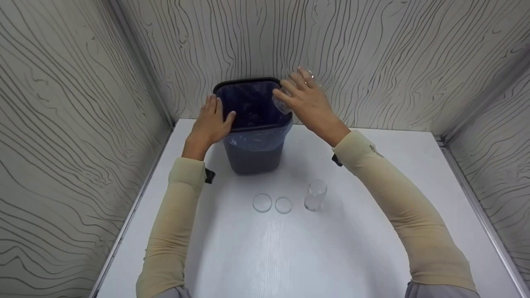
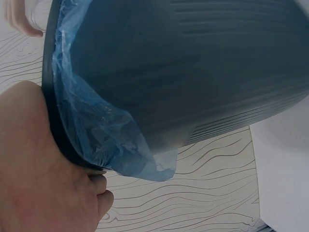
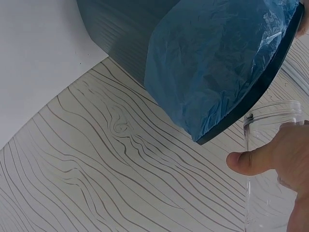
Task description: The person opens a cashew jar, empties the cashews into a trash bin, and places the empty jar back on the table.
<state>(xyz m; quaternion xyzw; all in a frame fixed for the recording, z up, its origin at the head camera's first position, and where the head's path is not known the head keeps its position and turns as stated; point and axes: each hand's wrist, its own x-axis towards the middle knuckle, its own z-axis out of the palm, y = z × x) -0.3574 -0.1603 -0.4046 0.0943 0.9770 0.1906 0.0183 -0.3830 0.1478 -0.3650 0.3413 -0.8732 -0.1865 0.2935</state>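
My left hand [image 1: 210, 124] grips the left rim of a dark trash bin [image 1: 254, 159], with the thumb over the front edge and the fingers along the side. A blue plastic liner [image 1: 258, 141] is folded over the bin's rim. At the bin's right edge, my right hand [image 1: 308, 101] holds a clear jar [image 3: 263, 208] tipped over, its mouth towards the bin opening. The thumb lies along the jar below its threaded neck in the right wrist view. Its far end is mostly hidden by the hand in the head view.
On the white table [image 1: 256, 256], nearer me than the bin, lie two clear round lid-like discs, the larger one [image 1: 262, 203] left of the smaller one [image 1: 283, 205]. A clear glass [image 1: 315, 194] stands to their right. Wood-grain-patterned walls [image 1: 372, 62] enclose the back and sides.
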